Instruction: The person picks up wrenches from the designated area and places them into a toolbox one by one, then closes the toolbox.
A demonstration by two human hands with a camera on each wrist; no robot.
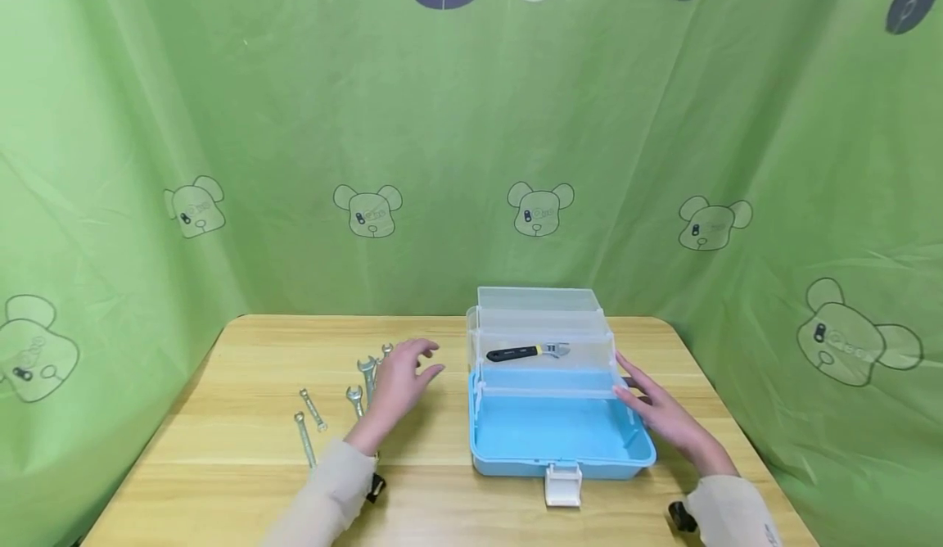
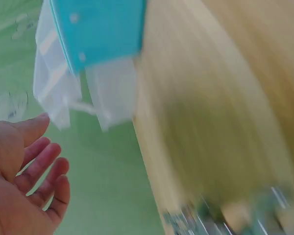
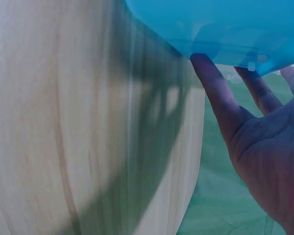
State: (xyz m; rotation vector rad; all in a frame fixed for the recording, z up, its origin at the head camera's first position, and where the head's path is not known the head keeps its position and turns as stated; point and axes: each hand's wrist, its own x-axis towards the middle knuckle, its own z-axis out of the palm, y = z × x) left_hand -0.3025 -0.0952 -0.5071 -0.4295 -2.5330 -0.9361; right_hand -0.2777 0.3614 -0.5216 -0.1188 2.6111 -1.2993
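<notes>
A light-blue toolbox (image 1: 516, 467) with its clear tiers raised stands right of centre, its white latch (image 1: 563, 485) hanging at the front. In one clear tray (image 1: 589, 367) lies an adjustable wrench (image 1: 526, 352) with a black handle. My right hand (image 1: 663, 414) touches the box's right side, its fingers extended; in the right wrist view the fingertips meet the blue wall (image 3: 225, 34). Left of the box, my left hand (image 1: 398, 385) hovers with loosely bent fingers and an empty palm. Several open-end wrenches (image 1: 367, 365) lie beside and partly behind it.
Two smaller wrenches (image 1: 305, 439) lie farther left on the wooden table (image 1: 221, 449). A green curtain (image 1: 442, 121) with printed bear heads surrounds the back and both sides. Dark wrist devices (image 1: 681, 517) sit by the sleeves.
</notes>
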